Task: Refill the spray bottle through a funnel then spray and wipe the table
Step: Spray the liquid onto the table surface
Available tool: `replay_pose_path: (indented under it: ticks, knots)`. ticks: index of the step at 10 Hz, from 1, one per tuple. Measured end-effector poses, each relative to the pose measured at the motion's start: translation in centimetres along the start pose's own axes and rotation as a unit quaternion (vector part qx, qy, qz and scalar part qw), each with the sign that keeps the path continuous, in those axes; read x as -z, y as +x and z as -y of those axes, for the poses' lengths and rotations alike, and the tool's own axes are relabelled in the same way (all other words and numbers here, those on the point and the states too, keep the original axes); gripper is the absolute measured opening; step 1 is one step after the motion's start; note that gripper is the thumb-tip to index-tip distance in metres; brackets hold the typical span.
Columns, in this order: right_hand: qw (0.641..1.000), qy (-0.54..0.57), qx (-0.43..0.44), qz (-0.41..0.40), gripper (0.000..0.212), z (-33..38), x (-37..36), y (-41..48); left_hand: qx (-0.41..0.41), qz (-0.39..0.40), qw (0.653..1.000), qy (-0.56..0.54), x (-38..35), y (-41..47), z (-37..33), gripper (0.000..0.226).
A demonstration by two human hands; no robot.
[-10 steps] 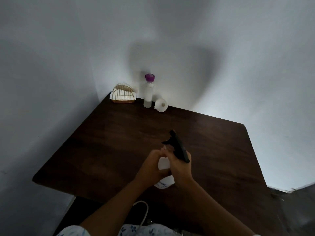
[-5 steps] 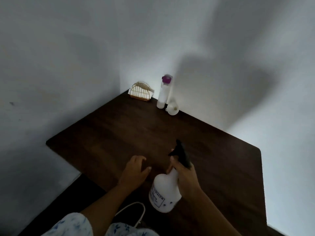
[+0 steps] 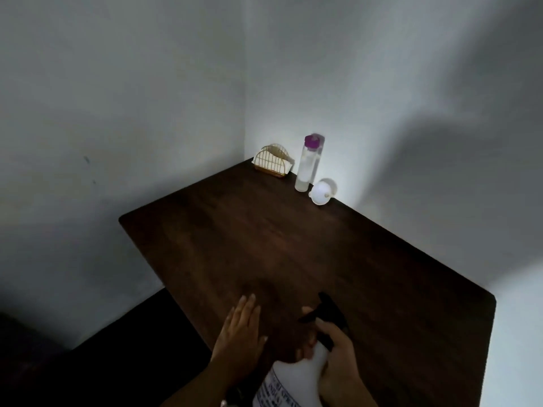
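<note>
1. Head view: the right hand [image 3: 338, 358] curls round the neck of the spray bottle [image 3: 293, 383], which sits at the near edge of the frame. The body is smooth white plastic, rounded, with a printed label low on its side.
2. Its black trigger head [image 3: 329, 315] juts up above the fingers, angular and matte.
3. The left hand [image 3: 241, 333] is spread flat, fingers straight and close together, palm down over the near part of the table [image 3: 293, 245]. I cannot tell if it touches the wood.
4. The table is dark brown wood with a fine grain and rounded corners, pushed into a corner of pale plain walls.
5. At the far corner lies a white funnel [image 3: 321, 193] on its side.
6. Just beside it stands a tall clear bottle [image 3: 307, 165] with a purple cap, upright.
7. Near that is an arched gold wire holder [image 3: 273, 161] with white paper in it.
</note>
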State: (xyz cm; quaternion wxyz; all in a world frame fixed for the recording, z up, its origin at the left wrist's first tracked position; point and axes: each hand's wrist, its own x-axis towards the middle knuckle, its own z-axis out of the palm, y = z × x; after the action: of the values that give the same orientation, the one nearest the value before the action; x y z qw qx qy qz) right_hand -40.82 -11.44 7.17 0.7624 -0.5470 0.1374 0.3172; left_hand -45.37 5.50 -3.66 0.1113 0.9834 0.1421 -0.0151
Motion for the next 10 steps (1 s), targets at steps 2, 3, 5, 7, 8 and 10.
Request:
replay_pose_path:
  ticks: [2,3,5,7,8,10]
  knots:
    - [0.999,-0.008,-0.007,-0.053,0.026,-2.3,0.7,1.0,0.001,0.036,0.999,0.027,-0.9,0.8,-0.2,0.064]
    - [0.998,-0.034,0.007,-0.055,0.018,-2.9,0.8,1.2,0.007,0.071,0.996,0.046,-1.9,0.2,-0.6,0.061]
    - [0.993,-0.062,0.007,-0.1,0.021,-2.8,0.3,1.0,0.015,0.041,0.997,0.059,-3.0,0.1,-0.4,0.062]
    - [0.981,-0.156,0.067,-0.093,0.019,-1.8,-0.1,-0.1,0.023,0.04,0.998,0.052,-2.7,0.4,-0.6,0.061]
    - [0.983,-0.143,0.056,-0.106,0.016,-1.5,-0.1,0.1,0.024,0.049,0.997,0.048,-2.8,0.4,-0.4,0.066]
    - [0.98,-0.105,-0.019,-0.168,0.008,-1.8,-0.2,0.4,0.03,0.093,0.994,0.054,-3.0,0.3,0.0,0.069]
